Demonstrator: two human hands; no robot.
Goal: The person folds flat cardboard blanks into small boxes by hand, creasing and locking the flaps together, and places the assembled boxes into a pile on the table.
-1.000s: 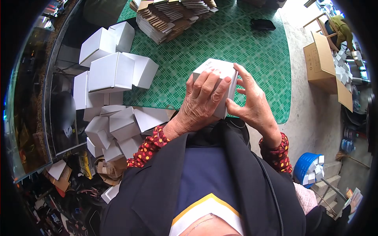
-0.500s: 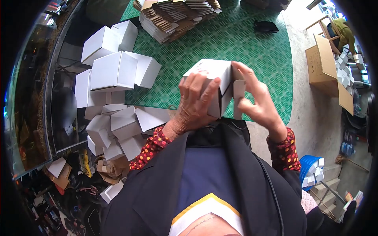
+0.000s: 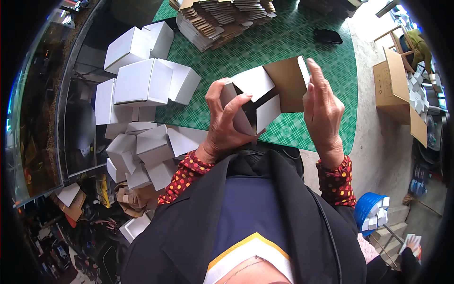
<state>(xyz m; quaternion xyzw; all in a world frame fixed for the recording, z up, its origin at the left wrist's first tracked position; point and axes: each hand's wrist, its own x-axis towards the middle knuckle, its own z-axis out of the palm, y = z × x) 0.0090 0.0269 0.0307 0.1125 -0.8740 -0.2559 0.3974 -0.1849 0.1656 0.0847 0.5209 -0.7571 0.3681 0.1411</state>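
A small white cardboard box (image 3: 253,85) is held up in front of my chest, with its open end turned toward me. My left hand (image 3: 222,113) grips its left side, the thumb across the near panel and fingers around the outer wall. The dark inside shows between the side flaps. The lid flap (image 3: 286,84), brown on its inner face, stands out to the right with a bent white edge. My right hand (image 3: 324,104) is upright beside that edge, index finger stretched out and touching or nearly touching it; the other fingers are partly hidden.
Several white boxes (image 3: 142,83) are piled at the left of the green checked table (image 3: 227,57). A stack of flat cartons (image 3: 222,23) lies at the back, with a black object (image 3: 327,36) to its right. A carton (image 3: 390,75) and a blue basket (image 3: 364,213) hold white boxes. Another person's hand (image 3: 413,243) shows lower right.
The box has been turned so its open end faces me. Its lid flap has swung outward to the right, and my right hand has moved right and slightly up with it.
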